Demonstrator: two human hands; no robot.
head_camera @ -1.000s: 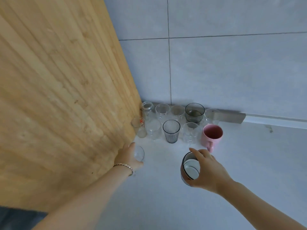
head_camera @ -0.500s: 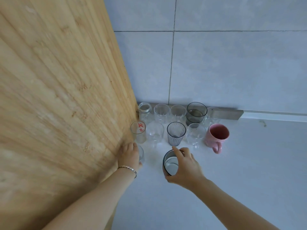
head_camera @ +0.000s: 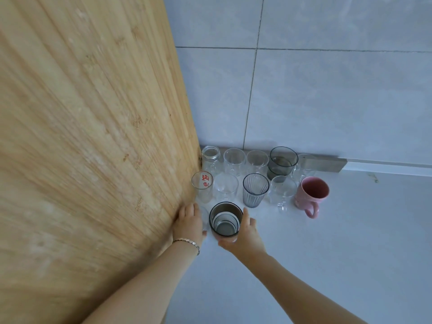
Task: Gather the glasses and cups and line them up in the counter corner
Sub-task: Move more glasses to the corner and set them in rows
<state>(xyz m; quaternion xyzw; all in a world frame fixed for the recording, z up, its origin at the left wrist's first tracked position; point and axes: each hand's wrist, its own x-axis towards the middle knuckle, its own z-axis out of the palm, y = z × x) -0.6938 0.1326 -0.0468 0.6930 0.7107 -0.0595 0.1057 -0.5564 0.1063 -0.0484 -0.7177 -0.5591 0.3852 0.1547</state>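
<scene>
Glasses and cups crowd a pale counter (head_camera: 327,242) corner in three rows. Nearest, two: the left hand (head_camera: 188,222) wraps a small clear glass (head_camera: 204,216) beside the tall wooden panel (head_camera: 93,136); the right hand (head_camera: 243,232) grips a dark smoky tumbler (head_camera: 225,219), standing on the counter. Behind stand five: a clear glass with red markings (head_camera: 202,186), a clear tumbler (head_camera: 226,187), a grey ribbed glass (head_camera: 255,190), a clear handled mug (head_camera: 281,191) and a pink ceramic mug (head_camera: 312,194). Against the tiled wall (head_camera: 327,90) stand five more: a clear jar (head_camera: 210,158), two clear glasses (head_camera: 234,160), a smoky tumbler (head_camera: 282,161) and a half-hidden clear glass (head_camera: 304,167)
</scene>
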